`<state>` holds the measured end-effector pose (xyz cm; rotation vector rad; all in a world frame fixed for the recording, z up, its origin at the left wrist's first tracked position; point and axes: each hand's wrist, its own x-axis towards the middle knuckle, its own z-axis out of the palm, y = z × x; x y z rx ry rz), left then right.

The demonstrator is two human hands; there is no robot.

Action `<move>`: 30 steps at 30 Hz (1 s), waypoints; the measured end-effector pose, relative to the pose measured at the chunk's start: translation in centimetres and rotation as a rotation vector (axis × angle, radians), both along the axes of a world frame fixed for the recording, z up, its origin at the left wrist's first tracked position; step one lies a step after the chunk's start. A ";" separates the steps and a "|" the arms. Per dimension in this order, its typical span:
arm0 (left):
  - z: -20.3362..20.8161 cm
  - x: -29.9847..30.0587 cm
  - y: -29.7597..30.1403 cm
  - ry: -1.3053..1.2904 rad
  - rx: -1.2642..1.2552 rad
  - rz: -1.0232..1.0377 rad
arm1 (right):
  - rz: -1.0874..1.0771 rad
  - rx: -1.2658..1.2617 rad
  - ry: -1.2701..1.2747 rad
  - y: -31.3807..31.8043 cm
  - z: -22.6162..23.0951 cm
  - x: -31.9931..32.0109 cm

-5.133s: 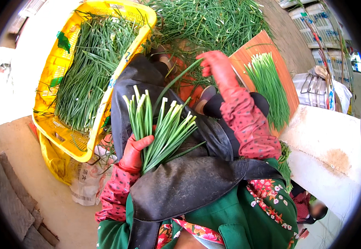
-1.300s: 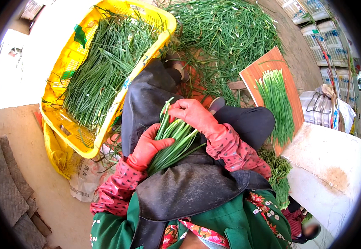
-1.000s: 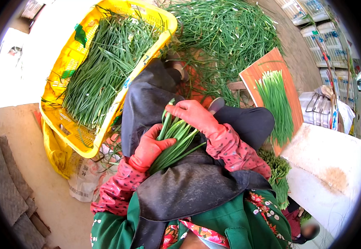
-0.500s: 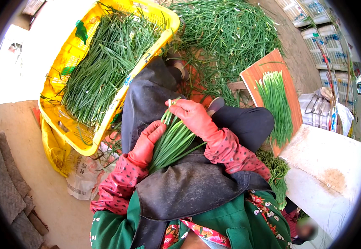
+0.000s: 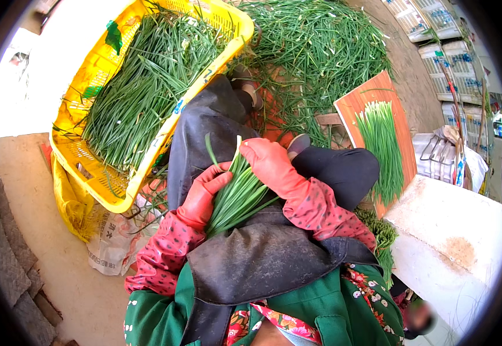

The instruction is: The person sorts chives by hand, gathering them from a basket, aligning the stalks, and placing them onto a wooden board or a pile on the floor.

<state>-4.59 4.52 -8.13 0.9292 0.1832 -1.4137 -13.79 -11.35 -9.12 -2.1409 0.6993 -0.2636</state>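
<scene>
In my lap lies a bunch of green Chinese chives (image 5: 238,199), its pale cut ends pointing up and away from me. My left hand (image 5: 203,195), in a red rubber glove, is closed around the left side of the bunch. One loose green blade (image 5: 210,151) sticks up beside that hand's fingertips. My right hand (image 5: 272,168), gloved the same way, has thumb and fingers pinched on the pale ends at the top. Its fingers partly hide the stems there. A dark apron (image 5: 257,265) is under the bunch's lower leaves.
To the left stands a yellow plastic crate (image 5: 130,199) heaped with chives. A large loose pile of chives (image 5: 326,52) covers the ground ahead. At right, a wooden board (image 5: 349,118) bears a neat chive bundle (image 5: 381,150), near a white foam box (image 5: 453,225). Another person (image 5: 418,317) is partly visible lower right.
My right hand has shifted slightly right, away from my left fingertips. A single blade now stands out to the left of the bunch. The left hand has dropped a little.
</scene>
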 end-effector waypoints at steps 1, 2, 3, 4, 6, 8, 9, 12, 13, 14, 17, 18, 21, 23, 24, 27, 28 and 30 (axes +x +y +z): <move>-0.5 0.0 0.1 -0.011 0.009 -0.027 | 0.037 -0.155 0.010 0.1 -0.2 -0.1; -0.7 0.1 0.3 -0.008 0.002 -0.024 | 0.095 -0.245 0.041 -0.2 -0.2 0.0; -0.9 0.2 0.5 -0.006 -0.006 -0.021 | 0.153 -0.335 0.073 -0.9 -0.4 0.3; -1.1 0.2 0.6 0.004 -0.018 -0.026 | 0.205 -0.428 0.115 -1.9 -0.6 0.4; -1.1 0.3 0.7 -0.027 -0.043 -0.071 | 0.119 -0.536 -0.131 -5.9 -0.4 0.6; -0.6 0.4 0.9 -0.071 -0.064 -0.103 | -0.220 -0.285 0.038 -12.0 1.7 0.7; -0.4 0.4 0.8 -0.069 -0.073 -0.102 | -0.475 0.083 -0.111 -15.6 2.1 0.2; 0.7 0.4 -0.1 -0.075 -0.097 -0.107 | -0.491 -0.395 0.288 -23.6 2.3 -5.0; 0.7 0.5 0.2 -0.085 -0.087 -0.085 | -0.415 -0.281 0.285 -22.3 2.1 -5.3; 0.7 0.6 0.5 -0.098 -0.075 -0.056 | -0.330 -0.167 0.278 -20.0 1.9 -5.4; 0.3 0.9 0.7 -0.056 -0.086 -0.024 | -0.031 0.480 0.002 -9.3 1.2 -6.7; 0.4 0.8 0.6 -0.042 -0.079 -0.021 | 0.018 0.742 -0.083 -6.0 0.9 -7.3; 0.4 0.5 0.2 -0.081 -0.032 -0.032 | 0.031 0.752 -0.180 -0.5 1.6 -5.0; 0.6 0.4 0.1 -0.082 -0.003 -0.055 | 0.075 0.569 -0.363 0.5 0.7 -2.6; -0.1 0.4 0.6 -0.087 0.024 -0.106 | 0.058 0.541 -0.367 0.9 0.9 -1.5; 0.5 0.4 0.8 -0.082 -0.002 -0.109 | 0.016 0.501 -0.366 1.4 1.1 0.8; 0.9 0.6 0.7 -0.076 0.005 -0.132 | 0.023 0.517 -0.371 1.3 0.7 0.8; 1.1 0.8 0.4 -0.067 0.006 -0.165 | 0.019 0.561 -0.366 0.9 0.2 0.7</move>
